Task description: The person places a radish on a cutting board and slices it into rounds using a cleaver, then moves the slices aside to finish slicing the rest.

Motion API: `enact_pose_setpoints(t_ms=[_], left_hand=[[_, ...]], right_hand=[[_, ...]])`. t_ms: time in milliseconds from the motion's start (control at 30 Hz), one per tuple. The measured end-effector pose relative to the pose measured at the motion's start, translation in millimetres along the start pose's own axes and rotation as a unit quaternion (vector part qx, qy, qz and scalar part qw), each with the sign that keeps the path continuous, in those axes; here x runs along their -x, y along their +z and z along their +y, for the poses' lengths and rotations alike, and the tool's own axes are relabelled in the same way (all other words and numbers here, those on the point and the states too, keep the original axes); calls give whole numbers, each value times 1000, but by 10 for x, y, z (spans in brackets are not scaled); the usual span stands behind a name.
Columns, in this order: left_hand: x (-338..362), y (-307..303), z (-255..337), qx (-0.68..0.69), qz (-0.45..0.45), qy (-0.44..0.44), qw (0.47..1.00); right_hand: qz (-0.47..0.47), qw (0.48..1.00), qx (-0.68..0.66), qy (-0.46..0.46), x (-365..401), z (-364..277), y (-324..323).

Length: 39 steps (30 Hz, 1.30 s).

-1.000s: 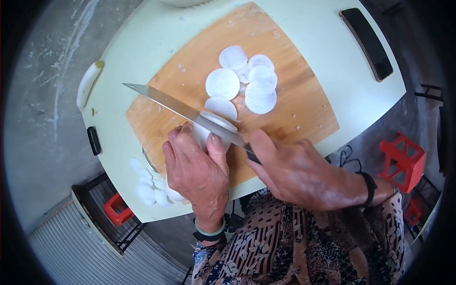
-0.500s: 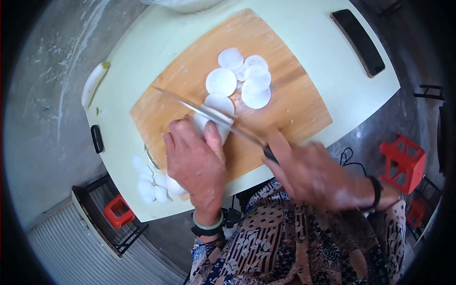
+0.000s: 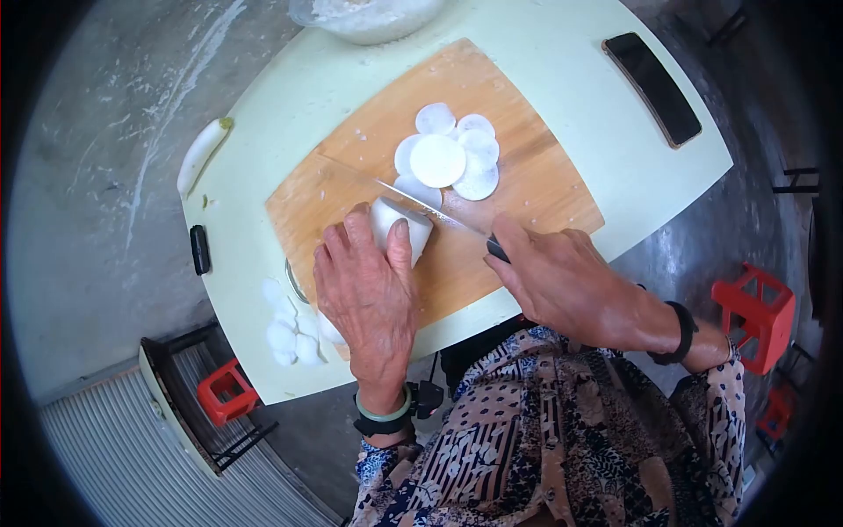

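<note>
My left hand (image 3: 369,285) is wrapped over a thick white radish (image 3: 400,227) lying on the wooden cutting board (image 3: 465,281). My right hand (image 3: 571,281) grips the dark handle of a knife (image 3: 439,213), whose blade points up and left, just beyond the radish's cut end. Several thin round white slices (image 3: 438,161) overlap on the board past the blade. Smaller white pieces (image 3: 283,336) lie on the table left of my left wrist, beside a partly hidden metal rim (image 3: 294,283) at the board's edge.
A bowl of white contents (image 3: 378,25) stands at the table's far edge. A phone (image 3: 654,88) lies at the right. At the left are a long white radish (image 3: 204,156) and a small black object (image 3: 200,249). Red stools (image 3: 762,314) stand on the floor.
Another round slice now lies on top of the pile. The knife has come away from the radish toward the slices. The view has shifted slightly, showing more of the bowl.
</note>
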<state>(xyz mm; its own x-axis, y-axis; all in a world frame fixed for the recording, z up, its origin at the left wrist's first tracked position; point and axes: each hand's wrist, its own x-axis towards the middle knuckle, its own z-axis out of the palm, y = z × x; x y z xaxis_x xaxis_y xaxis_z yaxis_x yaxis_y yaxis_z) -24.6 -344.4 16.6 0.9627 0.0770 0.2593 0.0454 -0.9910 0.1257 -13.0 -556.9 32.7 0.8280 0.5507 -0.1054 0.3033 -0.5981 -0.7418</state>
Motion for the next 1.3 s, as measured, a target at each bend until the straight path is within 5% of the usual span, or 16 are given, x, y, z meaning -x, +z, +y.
enact_pose_setpoints(t_ms=[200, 400, 800, 1300], left_hand=[[-12, 4, -26, 68, -20, -46, 996], [29, 25, -49, 55, -34, -89, 994], [91, 98, -89, 42, 30, -55, 997], [88, 95, -30, 29, 40, -34, 998]], right_hand=[[24, 999, 5, 47, 204, -114, -29], [24, 998, -54, -27, 505, -186, -107], [-54, 996, -74, 12, 629, -153, -121], [2, 996, -59, -66, 121, -109, 38]])
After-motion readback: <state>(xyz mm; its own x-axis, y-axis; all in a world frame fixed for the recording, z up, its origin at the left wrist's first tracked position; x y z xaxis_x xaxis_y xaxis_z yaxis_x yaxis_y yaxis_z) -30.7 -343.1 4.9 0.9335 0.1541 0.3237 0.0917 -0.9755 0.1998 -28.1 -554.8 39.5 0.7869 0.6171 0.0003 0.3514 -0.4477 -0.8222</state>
